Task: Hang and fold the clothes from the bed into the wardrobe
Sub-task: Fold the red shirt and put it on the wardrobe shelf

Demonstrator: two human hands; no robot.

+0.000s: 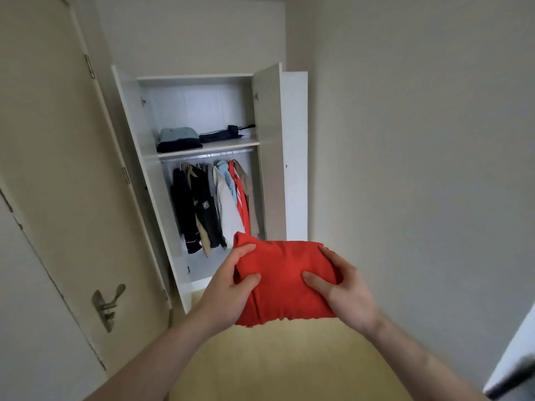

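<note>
Fabric, bright red and folded into a soft rectangular bundle [285, 280], was held in mid-air between both hands, above the pale yellow floor [289, 360] and in front of the open white wardrobe [269, 146]. No print, label or writing showed on the red bundle. Its long axis ran roughly from the person toward the wardrobe, with the far edge raised and one corner poking up at the far left; the near edge hung loose and rumpled.

The left hand [228, 287] grasped the bundle's left side, thumb pressed on top and fingers curled around the far corner. The right hand [344, 293] grasped the right side the same way, thumb on the top face and fingers wrapped over the edge.

Behind the bundle, hanging garments [214, 204] filled the rail: dark jackets, a white one, a light blue one, a red one and a beige one. One dark jacket bore a small white square badge, too small to read. On the shelf above lay a folded stack of pale blue and navy clothes [179, 138], and just beside it, to the right, a dark folded umbrella [224, 134]. Both wardrobe doors stood open. To the left was a beige room door with a metal lever handle [108, 306]
</note>
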